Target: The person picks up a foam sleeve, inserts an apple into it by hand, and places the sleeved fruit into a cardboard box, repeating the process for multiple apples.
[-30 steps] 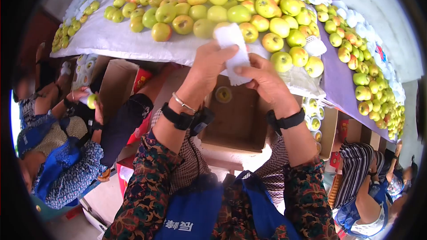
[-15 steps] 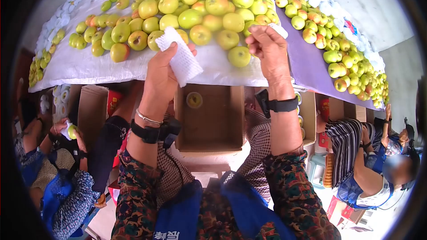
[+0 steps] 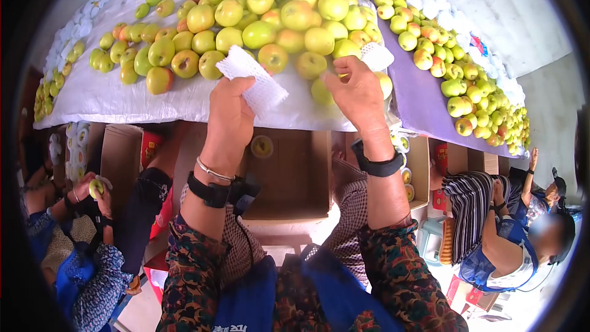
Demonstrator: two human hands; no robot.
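Observation:
My left hand is closed on a white foam net sleeve, which lies flattened and tilted between thumb and fingers. Over the front of the pile, my right hand has its fingers curled in, and I see nothing in them. Its thumb side is next to a yellow-green apple, partly hidden in the pile. Another foam net sleeve lies just behind the right hand. Many apples, yellow-green with some red blush, cover the white-sheeted table.
An open cardboard box below the table edge holds one wrapped apple. More apples lie on a purple cloth to the right. At left, a co-worker's hands hold an apple; another person sits at right.
My right hand has moved left and down, closer to the apple at the front. The left hand still holds the sleeve and has shifted slightly. The view has tilted a little.

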